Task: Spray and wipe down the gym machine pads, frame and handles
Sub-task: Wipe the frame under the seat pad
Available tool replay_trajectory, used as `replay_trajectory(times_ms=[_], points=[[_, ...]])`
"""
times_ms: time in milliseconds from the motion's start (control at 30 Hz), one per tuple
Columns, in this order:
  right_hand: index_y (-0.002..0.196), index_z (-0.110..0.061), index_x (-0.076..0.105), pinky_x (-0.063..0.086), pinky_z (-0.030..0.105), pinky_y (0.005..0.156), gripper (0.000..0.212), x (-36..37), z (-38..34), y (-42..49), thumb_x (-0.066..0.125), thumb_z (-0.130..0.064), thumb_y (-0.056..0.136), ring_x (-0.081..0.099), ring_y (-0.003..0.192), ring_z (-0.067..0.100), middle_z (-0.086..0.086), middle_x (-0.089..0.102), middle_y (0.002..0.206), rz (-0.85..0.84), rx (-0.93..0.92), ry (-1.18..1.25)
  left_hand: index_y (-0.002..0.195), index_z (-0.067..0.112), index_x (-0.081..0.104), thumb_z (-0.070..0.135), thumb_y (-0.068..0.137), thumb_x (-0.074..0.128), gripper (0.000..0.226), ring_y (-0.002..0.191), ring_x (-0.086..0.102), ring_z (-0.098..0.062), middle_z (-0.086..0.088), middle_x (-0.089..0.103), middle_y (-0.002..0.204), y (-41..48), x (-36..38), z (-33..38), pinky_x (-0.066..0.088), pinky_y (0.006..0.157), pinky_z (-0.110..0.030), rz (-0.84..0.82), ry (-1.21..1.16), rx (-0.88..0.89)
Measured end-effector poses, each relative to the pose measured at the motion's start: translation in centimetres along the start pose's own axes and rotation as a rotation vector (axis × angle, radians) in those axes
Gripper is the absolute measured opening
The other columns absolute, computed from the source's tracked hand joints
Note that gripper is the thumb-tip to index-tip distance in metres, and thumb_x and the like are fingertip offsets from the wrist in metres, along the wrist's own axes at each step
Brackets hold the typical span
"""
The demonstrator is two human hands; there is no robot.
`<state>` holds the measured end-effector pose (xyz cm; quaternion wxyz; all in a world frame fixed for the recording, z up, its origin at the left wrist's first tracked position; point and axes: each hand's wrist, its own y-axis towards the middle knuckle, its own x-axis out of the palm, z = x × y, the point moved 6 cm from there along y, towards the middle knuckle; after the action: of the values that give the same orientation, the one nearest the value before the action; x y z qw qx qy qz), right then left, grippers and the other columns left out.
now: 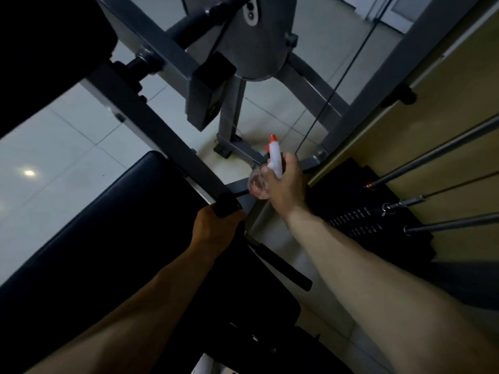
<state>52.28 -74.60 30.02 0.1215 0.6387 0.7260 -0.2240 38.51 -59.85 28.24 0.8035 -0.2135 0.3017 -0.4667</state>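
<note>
The right hand (287,187) gripped a spray bottle (260,184) by its neck. Its orange nozzle pointed far, over the gap between the bar (162,130) and the weight stack (351,209) on the right. The left hand (213,230) curled round the bar's black near end, at the right edge of the pad (121,217); whether it held a cloth could not be told. Open tiled floor (54,157) lay left of the pad, and frame legs (229,125) crowded the far floor.

pale tiled floor (67,136), light reflection (29,173) on it
</note>
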Motion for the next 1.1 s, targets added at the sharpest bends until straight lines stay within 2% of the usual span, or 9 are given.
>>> replay_trajectory(times_ms=[100, 333, 533, 633, 733, 800, 867, 967, 1100], points=[[0.120, -0.019, 0.052, 0.058, 0.036, 0.079, 0.025, 2.5, 0.3, 1.4, 0.064, -0.024, 0.099, 0.063, 0.099, 0.017, -0.001, 0.060, 0.111, -0.043, -0.040, -0.064, 0.082, 0.016, 0.068, 0.022, 0.084, 0.084, 0.017, 0.067, 0.065, -0.012, 0.000, 0.068, 0.075, 0.5, -0.4, -0.7, 0.053, 0.062, -0.027, 0.012, -0.005, -0.010], [0.123, -0.011, 0.052, 0.048, 0.019, 0.071, 0.036, 4.1, 0.1, 2.6, 0.071, -0.023, 0.095, 0.058, 0.094, 0.013, -0.005, 0.054, 0.107, 0.034, -0.064, -0.130, 0.089, 0.010, 0.075, 0.022, 0.080, 0.085, 0.018, 0.081, 0.074, -0.026, -0.011, 0.075, 0.086, 1.2, -1.1, -1.7, 0.061, 0.080, -0.043, 0.027, -0.030, -0.034], [0.133, -0.015, 0.047, 0.043, 0.006, 0.063, 0.050, 4.3, 0.6, 2.4, 0.074, -0.021, 0.092, 0.054, 0.087, 0.006, -0.004, 0.052, 0.112, -0.051, -0.051, -0.191, 0.086, 0.015, 0.072, 0.023, 0.081, 0.085, 0.016, 0.076, 0.073, -0.022, -0.007, 0.075, 0.082, 0.4, -0.5, -1.7, 0.060, 0.076, -0.037, 0.001, -0.052, -0.068], [0.151, -0.018, 0.035, 0.051, 0.017, 0.083, 0.071, 3.3, 1.2, 1.0, 0.075, -0.022, 0.093, 0.056, 0.101, 0.003, -0.005, 0.051, 0.129, -0.140, -0.026, -0.075, 0.095, 0.016, 0.071, 0.032, 0.082, 0.086, 0.026, 0.076, 0.073, -0.019, -0.004, 0.075, 0.085, -0.3, 0.2, -1.1, 0.060, 0.070, -0.031, -0.043, -0.080, -0.058], [0.150, -0.017, 0.042, 0.045, 0.021, 0.091, 0.061, 0.6, 3.8, -1.7, 0.068, -0.017, 0.096, 0.050, 0.118, 0.003, -0.009, 0.050, 0.131, -0.077, 0.177, 0.059, 0.104, 0.014, 0.068, 0.046, 0.084, 0.080, 0.040, 0.080, 0.075, -0.026, -0.008, 0.076, 0.090, -1.5, 1.5, -0.3, 0.064, 0.076, -0.040, -0.123, -0.110, -0.038], [0.126, -0.014, 0.064, 0.047, 0.028, 0.084, 0.028, -1.0, 7.5, -4.6, 0.062, -0.024, 0.100, 0.060, 0.102, 0.012, -0.002, 0.065, 0.114, -0.078, 0.485, 0.194, 0.102, 0.013, 0.066, 0.053, 0.087, 0.069, 0.042, 0.075, 0.074, -0.028, -0.008, 0.075, 0.085, -2.5, 3.2, 0.5, 0.063, 0.078, -0.046, -0.273, -0.176, 0.017], [0.105, -0.013, 0.077, 0.052, 0.037, 0.088, 0.047, -1.0, 9.9, -8.8, 0.052, -0.053, 0.102, 0.067, 0.089, 0.023, 0.009, 0.075, 0.101, -0.242, 0.890, 0.511, 0.101, 0.017, 0.067, 0.043, 0.102, 0.052, 0.030, 0.075, 0.073, -0.019, -0.005, 0.075, 0.088, -4.1, 6.0, 0.8, 0.060, 0.072, -0.031, -0.525, -0.263, 0.008], [0.106, -0.003, 0.078, 0.050, 0.052, 0.105, 0.070, -3.1, 11.9, -12.5, 0.039, -0.062, 0.102, 0.068, 0.104, 0.039, 0.024, 0.073, 0.116, -0.307, 1.092, 0.859, 0.110, 0.024, 0.070, 0.039, 0.110, 0.042, 0.032, 0.086, 0.071, -0.003, 0.001, 0.072, 0.107, -4.4, 8.7, -1.1, 0.055, 0.078, -0.019, -0.644, 0.294, 0.206], [0.104, -0.013, 0.068, 0.061, 0.039, 0.080, 0.041, -5.9, 16.6, -10.7, 0.046, -0.048, 0.106, 0.069, 0.094, 0.030, 0.016, 0.070, 0.106, -0.058, 0.969, 0.779, 0.106, 0.032, 0.071, 0.037, 0.097, 0.050, 0.023, 0.097, 0.065, -0.018, 0.007, 0.070, 0.102, -0.2, 7.5, -2.6, 0.052, 0.083, -0.035, -0.193, 1.193, 0.696]])
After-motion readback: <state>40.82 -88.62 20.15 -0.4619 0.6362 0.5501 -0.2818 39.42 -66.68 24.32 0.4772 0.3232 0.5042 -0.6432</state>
